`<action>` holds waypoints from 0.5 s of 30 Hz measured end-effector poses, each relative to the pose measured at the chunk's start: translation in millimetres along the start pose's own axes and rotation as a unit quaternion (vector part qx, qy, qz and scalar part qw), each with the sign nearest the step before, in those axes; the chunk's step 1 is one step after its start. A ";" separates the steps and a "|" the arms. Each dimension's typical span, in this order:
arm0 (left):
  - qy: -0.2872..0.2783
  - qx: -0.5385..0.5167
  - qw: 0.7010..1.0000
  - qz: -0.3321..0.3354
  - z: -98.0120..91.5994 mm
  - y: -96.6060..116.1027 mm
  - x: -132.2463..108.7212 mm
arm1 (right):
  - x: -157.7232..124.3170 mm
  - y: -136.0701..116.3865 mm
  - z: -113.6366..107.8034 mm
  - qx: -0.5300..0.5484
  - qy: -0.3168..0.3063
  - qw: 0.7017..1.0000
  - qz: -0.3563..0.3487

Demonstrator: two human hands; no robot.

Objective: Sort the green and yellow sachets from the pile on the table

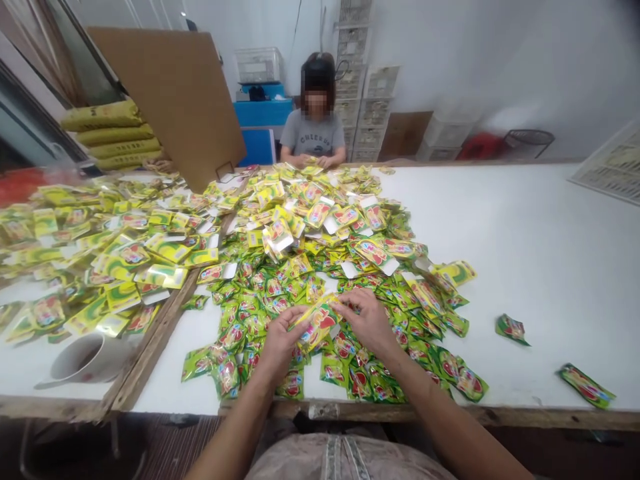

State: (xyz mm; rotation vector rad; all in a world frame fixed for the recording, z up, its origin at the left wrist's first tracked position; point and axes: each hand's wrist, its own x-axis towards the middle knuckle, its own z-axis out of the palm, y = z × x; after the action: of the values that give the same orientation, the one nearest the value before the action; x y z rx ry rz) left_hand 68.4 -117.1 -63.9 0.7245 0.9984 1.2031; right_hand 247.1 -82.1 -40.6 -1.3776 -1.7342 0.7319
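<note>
Between my two hands is a small yellow-green printed box point(319, 324) with a red fruit picture, held tilted above the pile. My left hand point(286, 339) grips its left end, thumb on the printed face. At the upper right end, the fingers of my right hand point(364, 319) pinch the box's edge; whether a packet is also in them is hidden. Below and around lie many shiny green packets point(250, 303) with red fruit pictures. Beyond them is a heap of yellow printed boxes point(320, 212), several with white flaps standing open.
More yellow boxes point(120, 267) cover the table's left side, past a wooden strip point(165, 327). A white mug point(87, 359) stands front left. Loose packets point(586, 385) lie on the white tabletop point(510, 267) at right. A cardboard sheet point(170, 100) leans upright; a person point(314, 130) sits opposite.
</note>
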 end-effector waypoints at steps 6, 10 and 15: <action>0.016 -0.019 1.000 -0.010 3.2 2.2 -2.5 | -8.5 -7.0 7.4 -0.051 -0.015 0.998 0.026; 0.028 -0.032 0.999 -0.014 3.4 2.9 -4.8 | -18.3 -15.2 18.4 -0.050 -0.060 0.997 -0.008; 0.036 -0.020 0.999 -0.012 0.9 3.8 -3.9 | -17.1 -17.1 23.1 -0.043 -0.058 0.997 0.028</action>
State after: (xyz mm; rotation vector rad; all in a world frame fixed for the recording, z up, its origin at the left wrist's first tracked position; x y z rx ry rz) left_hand 67.4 -119.9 -59.2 0.6396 1.0372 1.2322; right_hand 220.4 -102.1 -42.5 -1.4732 -1.8423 0.7882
